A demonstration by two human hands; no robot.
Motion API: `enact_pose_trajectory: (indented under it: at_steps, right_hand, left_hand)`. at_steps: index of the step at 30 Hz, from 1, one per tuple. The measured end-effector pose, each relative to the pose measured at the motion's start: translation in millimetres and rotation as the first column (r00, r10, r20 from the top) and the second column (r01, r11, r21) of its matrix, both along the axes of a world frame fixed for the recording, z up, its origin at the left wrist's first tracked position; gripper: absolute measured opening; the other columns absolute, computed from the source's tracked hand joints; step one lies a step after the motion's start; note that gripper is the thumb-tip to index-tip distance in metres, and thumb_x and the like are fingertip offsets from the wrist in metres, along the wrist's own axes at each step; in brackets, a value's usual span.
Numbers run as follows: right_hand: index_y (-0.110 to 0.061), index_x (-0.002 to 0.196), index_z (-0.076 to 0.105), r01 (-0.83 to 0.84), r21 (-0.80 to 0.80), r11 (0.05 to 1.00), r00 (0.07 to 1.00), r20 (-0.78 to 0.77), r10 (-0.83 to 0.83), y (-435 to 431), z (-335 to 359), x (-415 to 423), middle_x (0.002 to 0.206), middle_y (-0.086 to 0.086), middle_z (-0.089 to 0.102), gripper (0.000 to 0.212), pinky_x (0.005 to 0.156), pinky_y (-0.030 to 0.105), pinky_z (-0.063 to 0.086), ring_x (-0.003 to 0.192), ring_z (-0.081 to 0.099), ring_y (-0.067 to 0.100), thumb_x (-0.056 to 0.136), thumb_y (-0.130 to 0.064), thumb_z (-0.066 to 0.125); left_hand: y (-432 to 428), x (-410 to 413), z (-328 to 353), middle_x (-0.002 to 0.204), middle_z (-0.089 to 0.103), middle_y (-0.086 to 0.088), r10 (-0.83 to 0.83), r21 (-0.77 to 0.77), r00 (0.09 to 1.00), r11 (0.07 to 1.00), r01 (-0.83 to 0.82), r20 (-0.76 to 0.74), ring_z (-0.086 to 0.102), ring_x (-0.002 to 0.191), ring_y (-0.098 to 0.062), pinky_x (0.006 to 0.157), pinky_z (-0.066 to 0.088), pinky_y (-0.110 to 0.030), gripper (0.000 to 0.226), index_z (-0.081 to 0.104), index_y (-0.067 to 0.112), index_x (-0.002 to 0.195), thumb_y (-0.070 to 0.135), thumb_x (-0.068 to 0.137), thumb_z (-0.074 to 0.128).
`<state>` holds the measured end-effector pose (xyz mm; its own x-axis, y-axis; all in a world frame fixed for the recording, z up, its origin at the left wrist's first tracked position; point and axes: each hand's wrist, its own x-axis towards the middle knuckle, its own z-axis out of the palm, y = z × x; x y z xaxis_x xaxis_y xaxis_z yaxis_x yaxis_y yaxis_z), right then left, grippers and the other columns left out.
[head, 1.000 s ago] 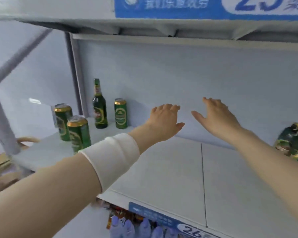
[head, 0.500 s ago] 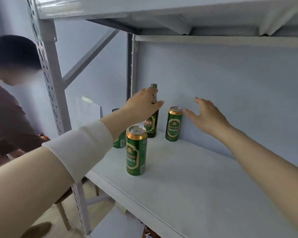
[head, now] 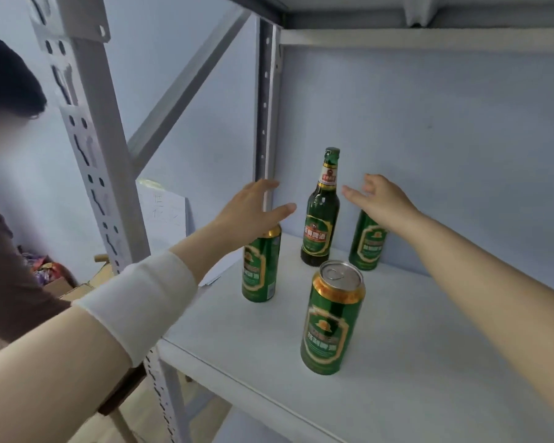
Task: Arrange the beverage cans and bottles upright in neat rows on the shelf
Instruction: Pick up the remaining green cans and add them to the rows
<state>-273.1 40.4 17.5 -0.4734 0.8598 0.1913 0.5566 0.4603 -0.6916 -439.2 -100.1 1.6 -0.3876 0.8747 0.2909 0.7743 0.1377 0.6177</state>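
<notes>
Shelf [head: 429, 346] is white, with the green bottle [head: 320, 219] upright near its back-left corner, the front can [head: 331, 321] standing nearest the camera, then the left can [head: 260, 270] and right can [head: 367, 244] flanking the bottle (all upright). The left hand [head: 253, 212] and right hand [head: 381, 199] hover either side of the bottle's neck, fingers spread, holding nothing.

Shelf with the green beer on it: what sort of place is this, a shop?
Probably a shop or its stockroom, mid-stocking. The shelf is a plain metal rack with a slotted upright, it holds a beer bottle and three matching cans, and cardboard boxes sit on the floor beside it.
</notes>
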Motion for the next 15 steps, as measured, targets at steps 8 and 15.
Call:
enact_pose_trajectory:
  at_steps: [8, 15]
  right_hand:
    - [-0.011, 0.147, 0.021, 0.058, -0.111, 0.992, 0.994, -0.087, -0.068, 39.5, -9.8, -56.1, 0.149, 0.009, 0.037, 0.085, 0.107, 0.037, 0.031, 0.134, 0.038, 0.025, 0.082, -0.050, 0.060]
    - [-0.011, 0.137, 0.040, 0.100, -0.198, 0.975, 0.961, -0.235, -0.146, 69.1, -23.0, -83.0, 0.134, 0.006, 0.053, 0.071, 0.103, 0.040, 0.042, 0.120, 0.052, 0.023, 0.079, -0.039, 0.069]
  left_hand:
    - [5.1, -30.3, -75.4, 0.146, 0.035, 0.004, -0.122, 0.228, 0.909, 0.973, 0.030, 0.399, 0.037, 0.132, -0.013, 0.105, 0.033, -0.030, 0.090, 0.016, 0.026, 0.145, 0.031, 0.073, 0.069]
    - [22.3, -39.7, -110.2, 0.123, 0.043, 0.013, -0.103, 0.167, 0.861, 0.986, 0.022, 0.498, 0.045, 0.119, -0.011, 0.101, 0.041, -0.034, 0.094, 0.021, 0.027, 0.142, 0.017, 0.068, 0.078]
